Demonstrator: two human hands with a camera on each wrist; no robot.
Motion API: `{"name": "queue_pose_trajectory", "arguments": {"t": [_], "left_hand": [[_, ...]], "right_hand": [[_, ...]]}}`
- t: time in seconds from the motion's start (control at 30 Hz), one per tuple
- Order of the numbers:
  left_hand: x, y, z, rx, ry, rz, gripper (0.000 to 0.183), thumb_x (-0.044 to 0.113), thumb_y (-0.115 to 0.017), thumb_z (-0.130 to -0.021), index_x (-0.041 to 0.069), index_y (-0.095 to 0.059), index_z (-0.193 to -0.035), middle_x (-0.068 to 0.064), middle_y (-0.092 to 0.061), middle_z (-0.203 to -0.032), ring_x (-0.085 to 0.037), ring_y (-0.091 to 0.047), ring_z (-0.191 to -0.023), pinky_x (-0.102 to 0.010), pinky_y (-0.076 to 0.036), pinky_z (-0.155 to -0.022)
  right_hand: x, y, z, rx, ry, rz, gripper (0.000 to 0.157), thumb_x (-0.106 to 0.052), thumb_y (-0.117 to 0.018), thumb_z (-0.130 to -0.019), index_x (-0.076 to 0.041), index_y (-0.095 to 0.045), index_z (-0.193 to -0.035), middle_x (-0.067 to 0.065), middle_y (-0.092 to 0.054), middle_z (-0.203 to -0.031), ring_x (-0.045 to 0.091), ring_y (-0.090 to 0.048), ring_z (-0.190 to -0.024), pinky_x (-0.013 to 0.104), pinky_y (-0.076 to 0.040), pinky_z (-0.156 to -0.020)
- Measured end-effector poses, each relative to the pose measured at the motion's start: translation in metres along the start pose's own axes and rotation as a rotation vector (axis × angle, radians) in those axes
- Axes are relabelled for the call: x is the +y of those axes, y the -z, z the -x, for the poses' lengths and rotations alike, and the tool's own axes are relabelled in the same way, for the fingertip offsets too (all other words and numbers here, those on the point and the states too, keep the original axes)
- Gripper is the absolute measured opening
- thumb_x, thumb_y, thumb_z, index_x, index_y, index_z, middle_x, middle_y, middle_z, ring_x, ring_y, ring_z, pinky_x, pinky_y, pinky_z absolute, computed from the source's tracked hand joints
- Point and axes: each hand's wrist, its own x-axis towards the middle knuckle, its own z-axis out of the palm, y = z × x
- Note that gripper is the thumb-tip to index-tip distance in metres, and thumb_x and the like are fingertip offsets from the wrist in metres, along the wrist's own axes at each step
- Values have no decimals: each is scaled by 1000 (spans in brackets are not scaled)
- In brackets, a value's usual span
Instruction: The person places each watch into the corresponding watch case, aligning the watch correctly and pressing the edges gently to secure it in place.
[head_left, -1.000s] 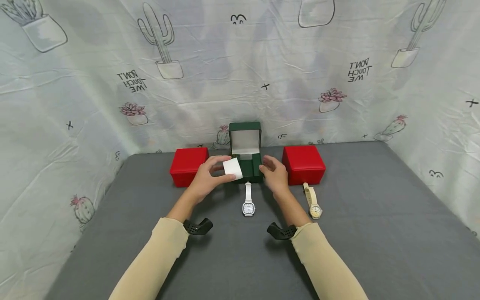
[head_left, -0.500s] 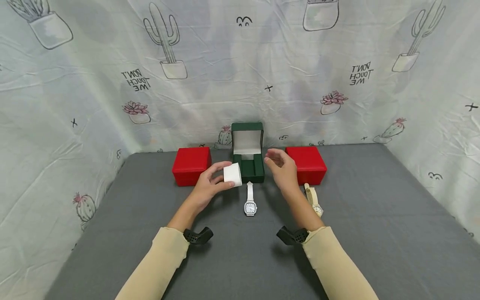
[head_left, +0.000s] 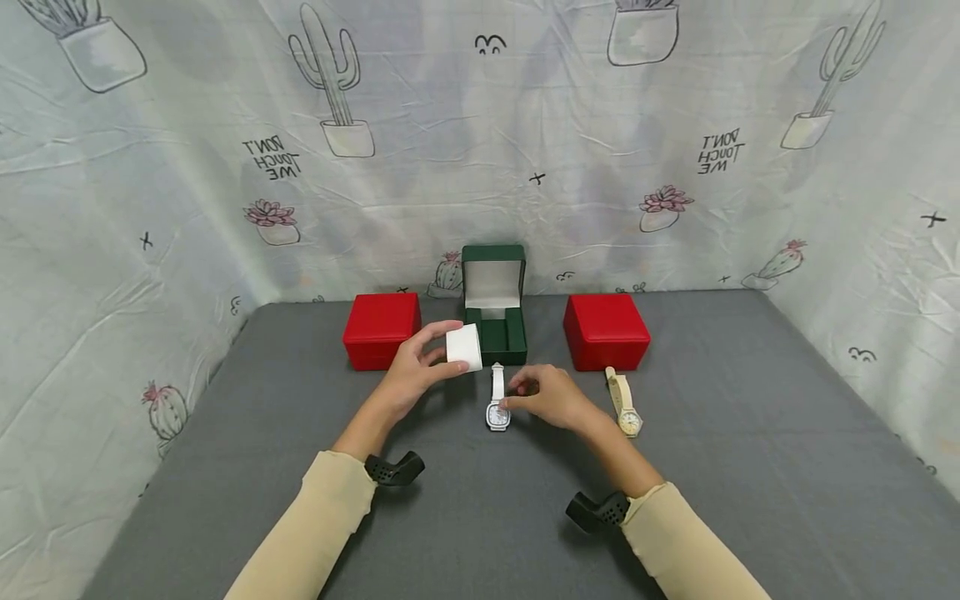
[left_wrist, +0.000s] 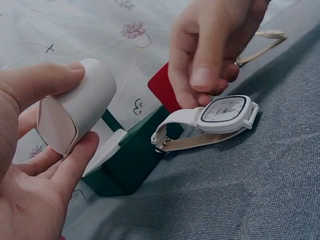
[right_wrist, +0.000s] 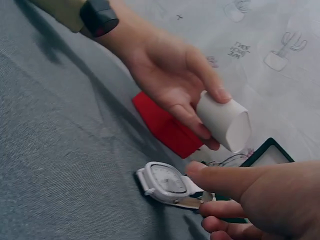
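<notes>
My left hand (head_left: 407, 373) pinches a white watch cushion (head_left: 464, 347) between thumb and fingers, in front of the open green watch box (head_left: 492, 252). A white watch (left_wrist: 226, 113) lies on the grey cloth just before that box, its strap buckled into a loop and its dial facing up. Over the strap end of the watch is my right hand (head_left: 551, 397), with the thumb and the bent fingers apart on either side of the strap in the right wrist view. No grip on the watch shows. The green box has a pale lid lining and a dark green inside.
One closed red box (head_left: 382, 329) stands left of the green box and another red box (head_left: 606, 329) to its right. A cream-strapped watch (head_left: 625, 404) lies before the right red box. Behind hangs a white printed curtain (head_left: 420, 108).
My right hand first drew away from the green box to the right, then came down toward the white watch. My left hand lowered the cushion slightly from the box and still holds it.
</notes>
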Motion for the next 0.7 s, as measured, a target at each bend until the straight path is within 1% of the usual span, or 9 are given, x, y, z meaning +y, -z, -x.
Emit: {"name": "queue_pose_trajectory", "arguments": {"t": [0.07,0.17,0.23,0.33,0.37,0.43,0.53,0.6,0.7], "left_hand": [[0,0,0,-2,-5,-1,59,10,-73,-85,16,-48,-139,-3,-44,-141,-32,-49,-128,-35,-54,-92],[-1,0,1,-5,-10,-7,60,11,-74,-84,16,-48,-139,-4,-43,-141,-32,-49,-128,-35,-54,-93],[-1,0,1,-7,-11,-15,61,11,-74,-84,15,-48,-139,-3,-43,-141,-32,-49,-128,-36,-54,-93],[-2,-1,1,-10,-17,-25,60,11,-74,-84,16,-48,-139,-2,-43,-142,-32,-49,-128,-37,-53,-96],[-3,-1,1,-11,-21,-27,60,10,-74,-84,16,-49,-139,-3,-43,-143,-32,-49,-129,-37,-53,-96],[-3,-2,1,-10,-28,-32,59,9,-73,-84,17,-49,-138,-2,-43,-143,-32,-49,-128,-37,-52,-97],[-3,-2,2,-16,-36,-39,59,9,-73,-84,16,-49,-138,-2,-43,-144,-32,-48,-128,-36,-52,-97],[-4,-2,2,-20,-37,-44,59,10,-73,-84,16,-49,-138,-1,-43,-144,-32,-48,-128,-36,-53,-96],[-5,-2,2,-25,-35,-42,58,11,-73,-85,17,-50,-138,0,-43,-144,-32,-48,-128,-36,-53,-95]], "right_hand": [[0,-3,0,-30,6,10,29,-25,-81,-78,-8,-69,-98,3,-62,-85,14,-53,-75,25,-45,-63],[1,-7,0,-35,11,33,38,-28,-83,-75,-9,-67,-104,4,-63,-92,15,-54,-80,26,-47,-66],[1,-10,0,-20,2,43,52,-30,-85,-73,-10,-63,-115,5,-63,-103,17,-55,-87,28,-49,-71],[1,-14,0,2,4,65,79,-33,-87,-69,-13,-51,-136,7,-58,-123,20,-58,-100,36,-53,-81],[1,-16,0,0,15,84,87,-35,-88,-67,-15,-47,-141,7,-55,-130,22,-58,-104,40,-53,-85],[2,-19,0,-12,51,137,96,-38,-89,-66,-17,-40,-147,9,-49,-141,26,-55,-116,47,-50,-96],[4,-23,-1,-23,102,226,98,-42,-88,-65,-17,-40,-147,9,-43,-148,30,-48,-127,51,-43,-104],[4,-26,-2,-11,120,270,95,-44,-88,-65,-16,-43,-145,7,-43,-148,30,-44,-130,50,-42,-106],[6,-28,-5,2,139,303,92,-46,-88,-64,-16,-46,-140,3,-49,-143,25,-47,-123,46,-44,-103]]}}
